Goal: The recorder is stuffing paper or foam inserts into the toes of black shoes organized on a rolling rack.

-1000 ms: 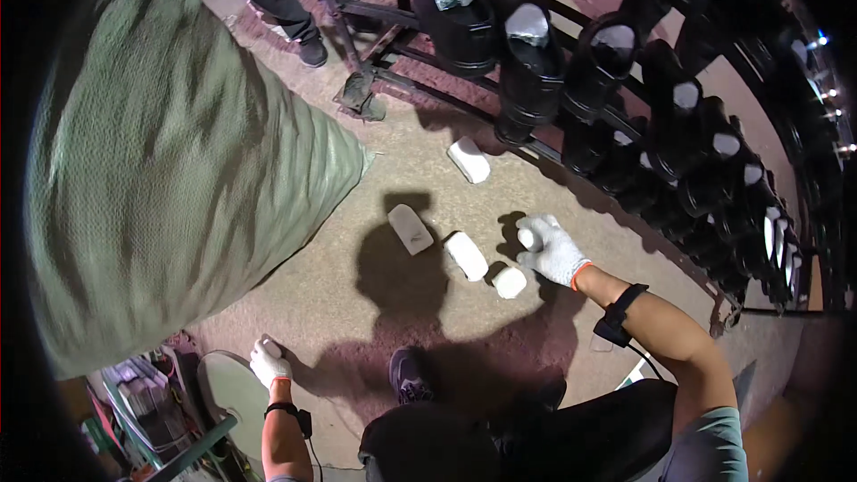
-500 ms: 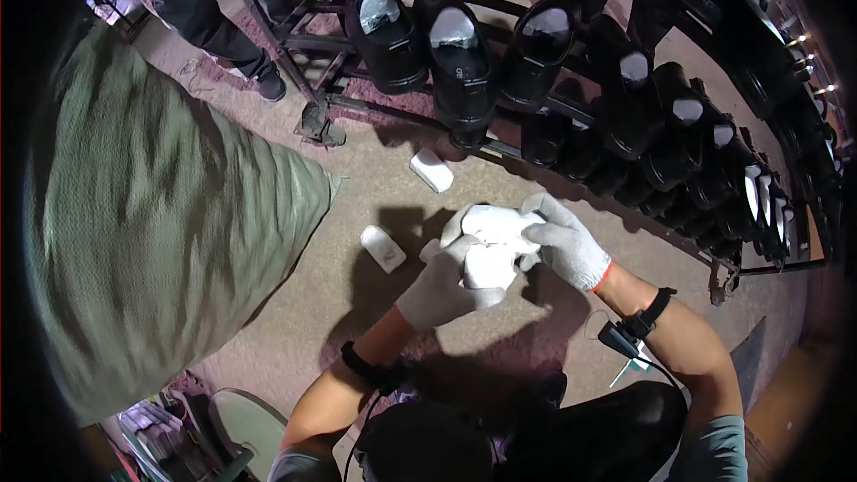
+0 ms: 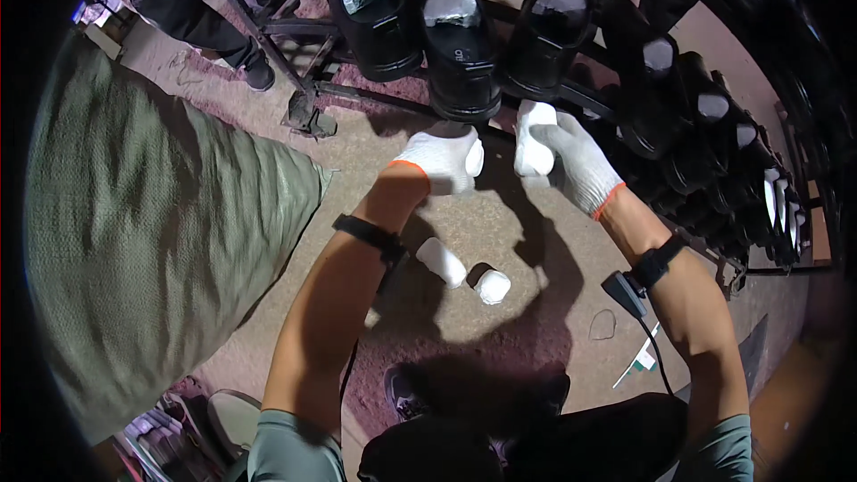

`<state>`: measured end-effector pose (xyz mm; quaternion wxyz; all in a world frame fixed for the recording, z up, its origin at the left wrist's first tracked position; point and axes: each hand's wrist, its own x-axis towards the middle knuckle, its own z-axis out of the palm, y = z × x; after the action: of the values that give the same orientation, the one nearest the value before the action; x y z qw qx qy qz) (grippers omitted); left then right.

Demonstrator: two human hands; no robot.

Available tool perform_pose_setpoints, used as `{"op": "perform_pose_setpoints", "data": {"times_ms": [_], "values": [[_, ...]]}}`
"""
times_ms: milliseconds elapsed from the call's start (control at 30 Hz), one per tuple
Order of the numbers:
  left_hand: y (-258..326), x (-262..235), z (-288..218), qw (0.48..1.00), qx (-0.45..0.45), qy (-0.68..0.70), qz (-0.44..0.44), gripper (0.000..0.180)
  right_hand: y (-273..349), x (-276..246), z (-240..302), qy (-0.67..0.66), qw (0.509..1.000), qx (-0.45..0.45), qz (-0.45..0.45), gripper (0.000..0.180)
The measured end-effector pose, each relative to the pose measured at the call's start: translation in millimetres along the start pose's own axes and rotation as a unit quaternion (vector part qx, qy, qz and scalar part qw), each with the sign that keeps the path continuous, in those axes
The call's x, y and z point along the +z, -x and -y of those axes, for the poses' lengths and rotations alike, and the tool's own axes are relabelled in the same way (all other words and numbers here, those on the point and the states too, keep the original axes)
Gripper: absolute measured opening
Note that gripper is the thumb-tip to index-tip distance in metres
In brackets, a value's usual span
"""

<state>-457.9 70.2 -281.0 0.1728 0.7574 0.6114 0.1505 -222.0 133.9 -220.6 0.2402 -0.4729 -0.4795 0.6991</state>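
Note:
My left hand (image 3: 442, 159), in a white knit glove with an orange cuff, is closed around a white rounded block (image 3: 475, 158); the fingers hide most of it. To its right, my right hand (image 3: 576, 153), gloved alike, grips another white block (image 3: 536, 139) between thumb and fingers. This one looks longer and narrows at its middle; I cannot tell if it is two pieces pressed together. Both hands are just above the floor, below the black shoes (image 3: 460, 54) on the rack. Two more white blocks lie on the floor nearer me, one long (image 3: 441, 262), one short (image 3: 492, 286).
A black metal rack (image 3: 348, 96) carries rows of black shoes across the far side and right. A big green woven sack (image 3: 170, 241) fills the left. Another person's leg and shoe (image 3: 259, 71) stand behind the rack at far left. A thin white stick (image 3: 636, 357) lies right of my knees.
My hands have moved apart and away from me, toward the rack. Two blocks now lie where none lay before, nearer me. The spots of the two earlier floor blocks are behind my left hand and arm.

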Motion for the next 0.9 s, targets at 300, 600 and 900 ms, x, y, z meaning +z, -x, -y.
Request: {"op": "perform_pose_setpoints", "data": {"times_ms": [300, 600, 900], "values": [[13.5, 58.7, -13.1, 0.979, 0.061, -0.134, -0.144, 0.034, -134.0, 27.3, -44.9, 0.584, 0.702, -0.367, -0.177, 0.046], [23.8, 80.7, -9.0, 0.970, -0.056, -0.066, -0.226, 0.016, -157.0, 61.0, -55.8, 0.665, 0.642, -0.363, -0.118, 0.056], [22.9, 80.6, -10.4, 0.973, -0.040, -0.068, -0.218, 0.014, -192.7, 35.7, -76.7, 0.607, 0.721, -0.315, -0.115, 0.051]]}}
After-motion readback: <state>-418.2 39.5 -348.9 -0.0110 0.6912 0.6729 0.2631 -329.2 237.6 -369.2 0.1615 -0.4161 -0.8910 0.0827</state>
